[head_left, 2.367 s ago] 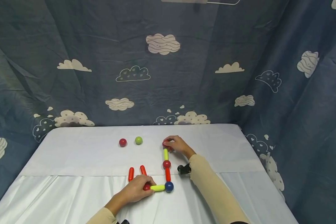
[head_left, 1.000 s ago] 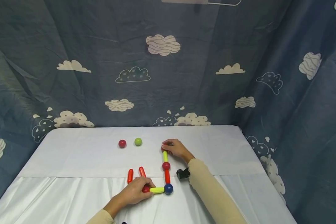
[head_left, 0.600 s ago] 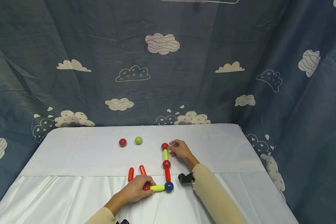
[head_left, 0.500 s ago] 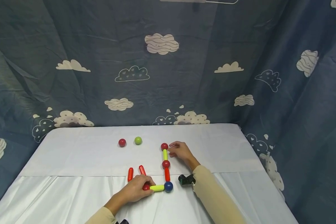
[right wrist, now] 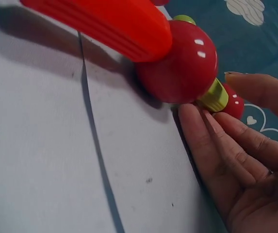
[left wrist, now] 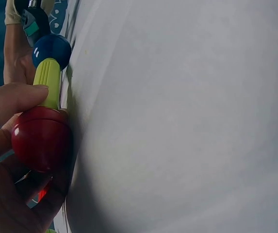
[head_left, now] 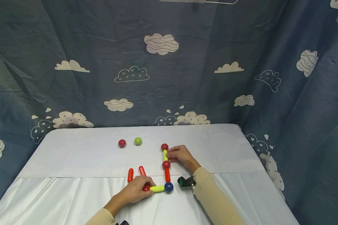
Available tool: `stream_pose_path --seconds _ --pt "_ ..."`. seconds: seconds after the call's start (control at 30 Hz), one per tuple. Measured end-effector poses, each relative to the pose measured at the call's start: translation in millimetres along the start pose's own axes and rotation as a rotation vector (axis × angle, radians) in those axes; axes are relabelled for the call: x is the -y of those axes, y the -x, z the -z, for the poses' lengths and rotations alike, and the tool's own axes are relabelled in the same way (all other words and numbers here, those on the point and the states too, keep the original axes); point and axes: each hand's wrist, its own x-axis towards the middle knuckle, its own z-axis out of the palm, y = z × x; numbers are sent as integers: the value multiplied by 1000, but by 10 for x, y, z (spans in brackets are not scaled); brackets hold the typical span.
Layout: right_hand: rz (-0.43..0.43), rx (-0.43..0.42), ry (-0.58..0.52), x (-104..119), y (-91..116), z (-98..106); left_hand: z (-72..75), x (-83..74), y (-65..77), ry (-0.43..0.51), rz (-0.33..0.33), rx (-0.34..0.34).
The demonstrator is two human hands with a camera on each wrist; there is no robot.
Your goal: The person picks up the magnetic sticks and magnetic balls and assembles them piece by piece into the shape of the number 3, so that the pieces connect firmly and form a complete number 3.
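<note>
A chain of balls and rods lies on the white cloth. From its blue ball [head_left: 168, 187] a red rod [head_left: 167, 175], a red ball [head_left: 166, 165], a yellow rod [head_left: 165, 155] and an end red ball [head_left: 164, 147] run away from me. Toward the left, another yellow rod [left wrist: 50, 80] joins the blue ball to a red ball [left wrist: 41, 141]. My left hand [head_left: 137, 189] holds that ball, its thumb on the rod. Beside the far yellow rod, my right hand [head_left: 182, 155] has nearly straight fingers [right wrist: 226, 150] close at the rod and middle ball, thumb apart.
Two loose red rods [head_left: 130, 175] lie just beyond the left hand, the other partly hidden by it. Farther back are a loose red ball [head_left: 122, 143] and a green ball [head_left: 138, 141]. A dark cloud-patterned curtain [head_left: 186, 78] hangs behind the table.
The right hand has let go of the end red ball and moved right, then nearer me beside the far yellow rod. The left hand keeps its hold.
</note>
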Motion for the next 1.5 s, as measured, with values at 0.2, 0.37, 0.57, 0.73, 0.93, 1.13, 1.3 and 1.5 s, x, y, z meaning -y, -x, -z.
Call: stream_pose_path --seconds 0.2,0.37,0.57,0.73,0.93,1.13,1.3,1.5 --pt "-3 -10 30 31 19 -49 -7 -5 22 -11 12 -1" --pt "-7 -22 53 21 1 -80 7 -16 43 -17 16 3" --pt "-28 -45 60 26 -8 -94 22 -17 45 -20 -1 0" --pt "-36 -61 47 49 -7 -106 30 -22 42 -26 -17 -4" --pt "-62 -92 44 43 -12 -113 45 -23 33 -5 -1 16" --pt "-69 -95 50 24 -23 -124 66 -20 39 -25 7 29" --pt "-74 -97 50 17 -42 -115 116 -5 33 31 -46 -35" --pt "-88 -112 69 31 -40 -94 229 60 48 22 -84 -169"
